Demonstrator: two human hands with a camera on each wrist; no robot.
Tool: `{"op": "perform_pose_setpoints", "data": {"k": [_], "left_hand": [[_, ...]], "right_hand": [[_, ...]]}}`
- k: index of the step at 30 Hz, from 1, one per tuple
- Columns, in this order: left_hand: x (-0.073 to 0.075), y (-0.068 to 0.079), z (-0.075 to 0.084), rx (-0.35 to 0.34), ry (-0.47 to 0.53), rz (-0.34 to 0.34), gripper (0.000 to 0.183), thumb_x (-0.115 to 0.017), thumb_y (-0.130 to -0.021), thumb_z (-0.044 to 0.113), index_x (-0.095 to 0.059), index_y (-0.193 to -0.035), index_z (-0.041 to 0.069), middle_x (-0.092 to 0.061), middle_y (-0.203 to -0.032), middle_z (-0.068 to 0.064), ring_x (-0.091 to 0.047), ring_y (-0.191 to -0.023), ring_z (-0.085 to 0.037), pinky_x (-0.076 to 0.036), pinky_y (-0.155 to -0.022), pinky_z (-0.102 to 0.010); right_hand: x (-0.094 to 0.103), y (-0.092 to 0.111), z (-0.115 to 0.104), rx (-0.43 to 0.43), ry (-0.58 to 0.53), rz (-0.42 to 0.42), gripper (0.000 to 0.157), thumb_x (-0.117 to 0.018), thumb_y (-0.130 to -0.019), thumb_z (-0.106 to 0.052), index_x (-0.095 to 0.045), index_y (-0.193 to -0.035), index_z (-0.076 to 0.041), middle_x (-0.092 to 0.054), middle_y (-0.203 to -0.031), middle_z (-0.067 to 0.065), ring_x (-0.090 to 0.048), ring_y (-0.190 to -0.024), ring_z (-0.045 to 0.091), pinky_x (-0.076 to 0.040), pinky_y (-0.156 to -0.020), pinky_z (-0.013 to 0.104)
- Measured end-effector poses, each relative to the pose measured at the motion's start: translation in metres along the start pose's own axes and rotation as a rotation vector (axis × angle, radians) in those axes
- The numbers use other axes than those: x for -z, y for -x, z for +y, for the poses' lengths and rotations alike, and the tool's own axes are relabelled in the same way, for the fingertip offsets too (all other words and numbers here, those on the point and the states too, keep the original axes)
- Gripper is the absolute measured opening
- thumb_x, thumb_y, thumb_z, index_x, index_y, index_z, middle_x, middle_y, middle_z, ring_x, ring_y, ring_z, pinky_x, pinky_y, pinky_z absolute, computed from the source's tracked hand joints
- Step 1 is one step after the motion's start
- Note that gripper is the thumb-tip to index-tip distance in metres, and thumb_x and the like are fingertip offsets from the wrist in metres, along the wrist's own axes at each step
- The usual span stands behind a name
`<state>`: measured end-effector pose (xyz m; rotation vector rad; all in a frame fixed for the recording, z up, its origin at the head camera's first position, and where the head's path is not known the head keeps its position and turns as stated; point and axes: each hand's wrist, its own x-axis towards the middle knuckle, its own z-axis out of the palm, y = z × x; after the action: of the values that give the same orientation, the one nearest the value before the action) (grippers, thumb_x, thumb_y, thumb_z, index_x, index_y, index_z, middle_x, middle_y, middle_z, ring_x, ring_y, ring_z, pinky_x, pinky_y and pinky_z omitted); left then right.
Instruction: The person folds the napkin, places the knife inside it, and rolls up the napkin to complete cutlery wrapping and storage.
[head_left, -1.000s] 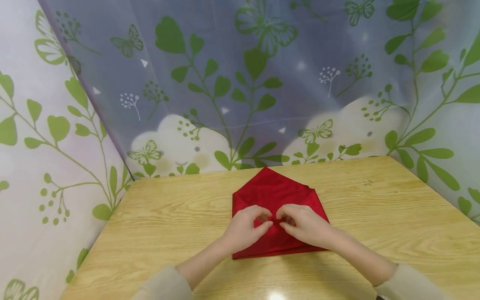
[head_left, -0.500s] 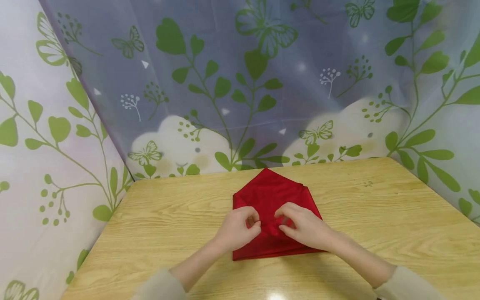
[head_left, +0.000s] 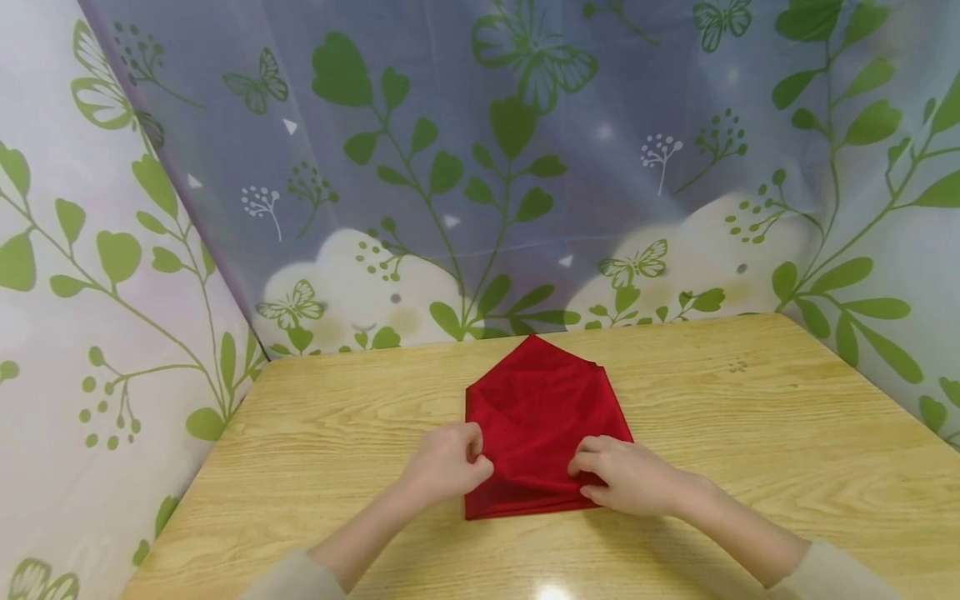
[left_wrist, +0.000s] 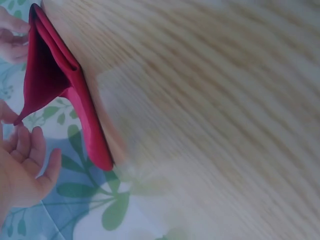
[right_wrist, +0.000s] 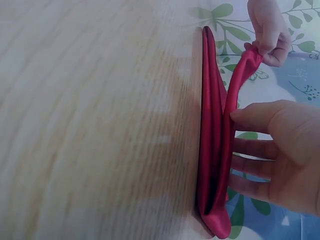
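A folded red satin-like cloth lies on the wooden table, its far end coming to a point. My left hand is at its left edge in the head view. The left wrist view shows the left hand pinching a raised corner of the top layer, which stands off the layers beneath like an open pocket. Over the cloth's lower right side is my right hand. In the right wrist view, the right hand has its thumb and spread fingertips touching the lifted upper layer, fingers fairly straight.
The wood-grain table extends on both sides of the cloth. Behind it hangs a blue-grey curtain printed with green leaves and butterflies. Similar printed sheets close off the left and right sides.
My left hand has moved left, from the cloth's middle to its left edge. The right hand has shifted right and nearer. The cloth's right side has drawn inward to the left.
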<state>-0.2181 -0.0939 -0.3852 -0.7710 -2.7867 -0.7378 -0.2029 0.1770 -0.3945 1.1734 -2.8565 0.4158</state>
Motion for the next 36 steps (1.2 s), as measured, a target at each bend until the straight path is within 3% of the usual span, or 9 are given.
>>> {"op": "perform_pose_setpoints", "data": {"k": [8, 16, 23, 27, 31, 33, 36], "left_hand": [[0.0, 0.007, -0.011, -0.038, -0.143, -0.06, 0.02, -0.053, -0.063, 0.011, -0.037, -0.054, 0.018, -0.031, -0.047, 0.013, -0.026, -0.047, -0.004, -0.019, -0.042, -0.021], [-0.003, 0.013, -0.012, 0.001, -0.252, -0.266, 0.032, -0.054, -0.064, 0.013, -0.026, -0.051, 0.02, -0.017, -0.046, 0.012, -0.016, -0.051, -0.006, -0.011, -0.044, -0.023], [-0.001, 0.014, -0.013, 0.023, -0.245, -0.356, 0.034, -0.059, -0.069, 0.015, -0.032, -0.049, 0.019, -0.027, -0.049, 0.009, -0.024, -0.051, -0.007, -0.02, -0.043, -0.024], [0.001, 0.013, -0.012, 0.032, -0.213, -0.381, 0.032, -0.059, -0.069, 0.01, -0.033, -0.051, 0.018, -0.026, -0.05, 0.009, -0.023, -0.051, -0.007, -0.018, -0.044, -0.024], [0.001, 0.012, -0.008, -0.079, -0.291, -0.304, 0.027, -0.064, -0.071, 0.01, -0.041, -0.057, 0.017, -0.035, -0.056, 0.009, -0.037, -0.053, -0.007, -0.027, -0.044, -0.022], [0.0, 0.012, -0.005, -0.186, -0.364, -0.239, 0.022, -0.067, -0.073, 0.013, -0.048, -0.063, 0.017, -0.042, -0.063, 0.008, -0.045, -0.06, -0.01, -0.035, -0.05, -0.023], [-0.005, 0.012, 0.003, -0.344, -0.486, -0.173, 0.015, -0.069, -0.075, 0.019, -0.055, -0.069, 0.017, -0.045, -0.068, 0.007, -0.048, -0.065, -0.011, -0.037, -0.056, -0.021]], "right_hand": [[-0.002, 0.001, -0.001, 0.032, 0.093, 0.012, 0.016, -0.069, -0.081, -0.015, -0.067, -0.096, -0.015, -0.055, -0.091, -0.008, -0.054, -0.084, 0.011, -0.048, -0.065, 0.028], [0.0, 0.006, 0.002, 0.027, 0.109, -0.022, 0.02, -0.07, -0.079, -0.016, -0.068, -0.098, -0.014, -0.053, -0.088, -0.008, -0.053, -0.082, 0.011, -0.046, -0.065, 0.028], [0.003, 0.012, 0.008, 0.028, 0.113, -0.036, 0.021, -0.071, -0.079, -0.015, -0.067, -0.099, -0.014, -0.052, -0.086, -0.008, -0.052, -0.079, 0.01, -0.047, -0.064, 0.027], [0.003, 0.015, 0.012, 0.042, 0.117, -0.024, 0.02, -0.071, -0.079, -0.014, -0.067, -0.098, -0.014, -0.051, -0.085, -0.008, -0.052, -0.076, 0.009, -0.046, -0.062, 0.027], [0.003, 0.017, 0.015, 0.059, 0.134, -0.005, 0.019, -0.071, -0.077, -0.012, -0.066, -0.095, -0.015, -0.052, -0.083, -0.008, -0.052, -0.074, 0.008, -0.046, -0.06, 0.027], [0.003, 0.018, 0.016, 0.064, 0.141, 0.0, 0.018, -0.071, -0.077, -0.012, -0.066, -0.094, -0.015, -0.053, -0.082, -0.008, -0.053, -0.073, 0.008, -0.046, -0.06, 0.027], [0.004, 0.019, 0.017, 0.071, 0.148, 0.003, 0.017, -0.071, -0.077, -0.011, -0.066, -0.092, -0.015, -0.053, -0.08, -0.007, -0.053, -0.071, 0.008, -0.046, -0.06, 0.026]]}}
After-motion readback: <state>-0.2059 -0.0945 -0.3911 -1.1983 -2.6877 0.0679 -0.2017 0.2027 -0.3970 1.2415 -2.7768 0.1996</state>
